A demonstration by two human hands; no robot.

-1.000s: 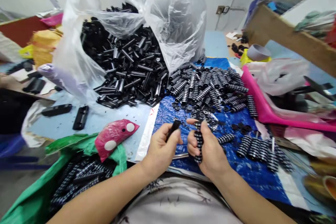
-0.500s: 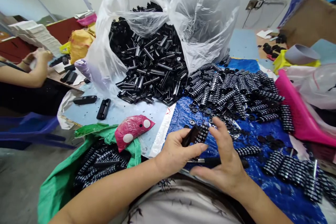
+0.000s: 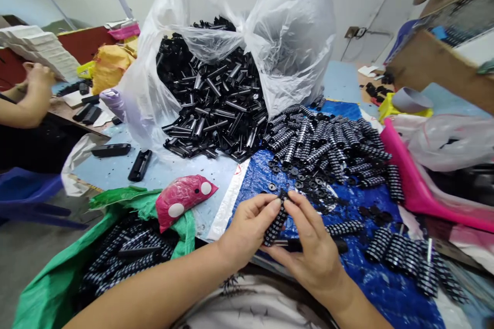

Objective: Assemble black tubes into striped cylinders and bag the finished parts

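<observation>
Between my two hands is a black roller [image 3: 275, 229] with rows of white marks, held tilted at the table's front edge. My left hand [image 3: 250, 223] pinches it from the left, thumb near its upper end. Thumb and fingers of my right hand [image 3: 309, 236] close on the same upper end from the right. Beneath the right hand lies a dark-handled tool [image 3: 340, 247] with a metal shaft, partly hidden by the hand. Similar rollers form a pile [image 3: 328, 139] on a blue sheet [image 3: 247, 190], with small black discs [image 3: 297, 172] in front.
A clear plastic bag [image 3: 293, 51] spills black plastic parts [image 3: 216, 97]. A pink pouch [image 3: 185, 198] sits beside a green sack [image 3: 46, 272] of rollers. At the right stand a pink basket [image 3: 412, 180] and several rollers [image 3: 397, 252]. A co-worker's arm [image 3: 31, 103] shows at left.
My right hand has moved in from beside the roller and now grips it too. The roller has turned in my fingers. The whole view has shifted somewhat.
</observation>
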